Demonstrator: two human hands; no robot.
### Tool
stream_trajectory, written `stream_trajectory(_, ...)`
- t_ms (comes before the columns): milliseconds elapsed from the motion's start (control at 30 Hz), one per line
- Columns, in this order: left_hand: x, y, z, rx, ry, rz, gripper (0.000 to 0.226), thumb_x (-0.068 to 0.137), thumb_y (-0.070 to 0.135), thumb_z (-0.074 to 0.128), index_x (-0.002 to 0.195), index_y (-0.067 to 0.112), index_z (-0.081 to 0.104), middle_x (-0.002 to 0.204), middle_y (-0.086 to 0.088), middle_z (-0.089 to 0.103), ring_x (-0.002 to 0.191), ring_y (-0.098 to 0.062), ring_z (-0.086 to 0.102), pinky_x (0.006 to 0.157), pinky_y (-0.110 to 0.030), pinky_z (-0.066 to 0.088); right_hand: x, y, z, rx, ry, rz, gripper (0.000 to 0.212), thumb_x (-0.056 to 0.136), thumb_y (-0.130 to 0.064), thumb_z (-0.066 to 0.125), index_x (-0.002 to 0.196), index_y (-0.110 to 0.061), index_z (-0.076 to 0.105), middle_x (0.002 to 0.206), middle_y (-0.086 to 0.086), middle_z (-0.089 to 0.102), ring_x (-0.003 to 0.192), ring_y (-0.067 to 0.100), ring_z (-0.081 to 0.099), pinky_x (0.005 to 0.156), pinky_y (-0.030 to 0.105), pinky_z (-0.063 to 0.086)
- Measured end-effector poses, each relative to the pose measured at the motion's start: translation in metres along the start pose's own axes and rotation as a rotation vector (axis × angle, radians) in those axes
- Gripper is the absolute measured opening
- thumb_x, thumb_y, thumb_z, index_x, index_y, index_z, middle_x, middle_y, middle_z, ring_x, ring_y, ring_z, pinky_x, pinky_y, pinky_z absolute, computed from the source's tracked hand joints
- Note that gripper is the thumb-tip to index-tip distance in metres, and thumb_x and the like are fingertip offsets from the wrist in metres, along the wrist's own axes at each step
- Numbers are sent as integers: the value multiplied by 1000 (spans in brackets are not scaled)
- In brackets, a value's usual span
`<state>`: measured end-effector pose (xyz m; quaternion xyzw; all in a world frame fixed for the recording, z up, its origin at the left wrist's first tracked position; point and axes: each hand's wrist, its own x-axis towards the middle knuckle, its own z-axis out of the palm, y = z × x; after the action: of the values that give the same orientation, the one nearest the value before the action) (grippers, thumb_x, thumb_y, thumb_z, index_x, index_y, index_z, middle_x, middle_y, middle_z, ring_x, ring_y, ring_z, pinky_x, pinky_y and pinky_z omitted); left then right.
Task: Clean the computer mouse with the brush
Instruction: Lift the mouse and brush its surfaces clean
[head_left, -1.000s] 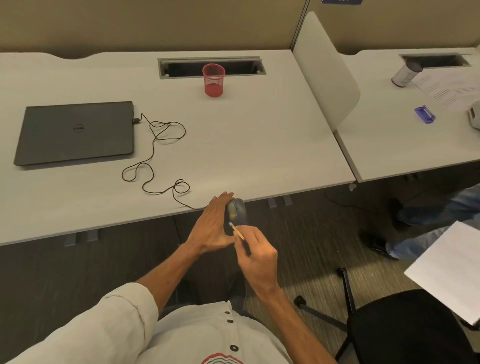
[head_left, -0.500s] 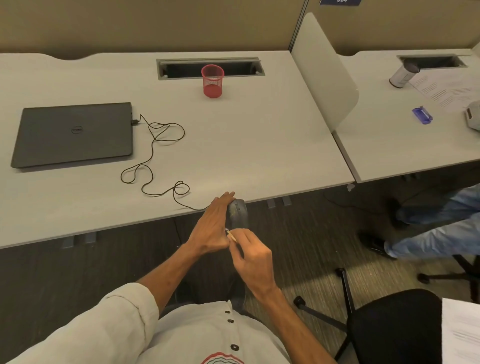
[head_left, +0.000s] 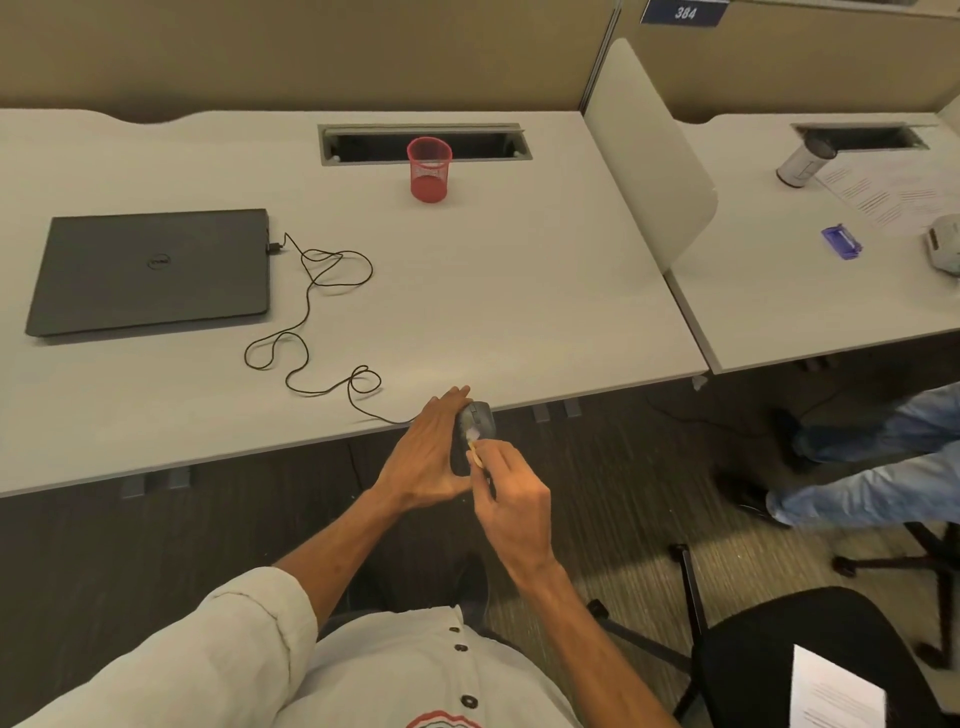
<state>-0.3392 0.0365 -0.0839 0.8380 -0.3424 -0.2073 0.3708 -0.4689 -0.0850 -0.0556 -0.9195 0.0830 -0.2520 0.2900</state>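
Fingers (head_left: 496, 460) of my right hand (head_left: 511, 501) are curled in and pinch the pale handle of the brush (head_left: 474, 451) near its head, with nothing else in that grip. The tip is pressed against the top of the computer mouse (head_left: 477, 422), though it is too blurred for me to say exactly how the bristles lie. My left hand (head_left: 431, 452) holds the mouse from its left side, fingers laid straight and close together along the shell and the thumb reaching round its near end. The mouse sits at the front edge of the tabletop (head_left: 519, 291), mostly hanging out past it, so I judge that my left hand is carrying its weight. Its cable (head_left: 306, 322) trails back in loose loops to the closed laptop (head_left: 150, 270), and a red mesh cup (head_left: 429, 169) stands well apart at the back. I take this to be the middle of the brushing itself, working on the upper shell, not the start or the finish. The next move calls for short, light strokes toward the buttons and wheel, then a turn of the mouse in my left hand so that the sides and underside come up. The slack in the cable should allow that turn, but I must grip firmly, since a slip here would drop the mouse to the floor
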Motion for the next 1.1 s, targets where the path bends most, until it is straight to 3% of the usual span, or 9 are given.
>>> stream_trajectory(233,-4,-3,0,13,-13,-11,118,82,60,86,169,17,19,180,-2,20,167,-21,20,139,-50,15,-10,-7,4,50,-78,-12,23,98,-11,81,121,-8,77,114,7,79,100,19,79,91,30,66)
stream_trajectory(333,-5,-1,1,15,0,-7,118,81,61,86,169,20,18,179,-2,22,167,-20,21,138,-49,16,-7,-7,-3,59,-15,-14,24,97,-8,81,121,-5,78,114,9,79,102,19,79,95,23,61)
stream_trajectory(500,-7,-1,2,22,-8,-8,123,77,62,89,169,22,18,179,0,20,167,-19,21,139,-46,17,11,0,-14,15,79,21,21,97,0,79,118,1,77,113,13,79,100,23,79,87,32,67)
stream_trajectory(833,-11,-6,6,-11,-34,-4,114,78,54,90,165,19,25,175,-2,28,165,-20,25,137,-47,21,-11,1,-5,139,-67,12,23,101,-12,78,124,-9,77,116,4,78,105,14,76,93,27,65)
stream_trajectory(1000,-9,-7,3,-5,-20,42,107,71,47,98,153,16,36,154,-3,42,141,-22,46,121,-39,42,-2,8,-9,206,32,104,19,102,-7,76,121,-8,75,116,2,76,106,10,73,90,26,63)
stream_trajectory(1100,-7,-8,0,-16,-27,54,105,70,43,100,149,14,39,147,-2,42,131,-19,48,114,-25,40,11,11,-10,220,71,164,18,104,-8,74,122,-6,74,115,2,75,107,12,73,89,29,64)
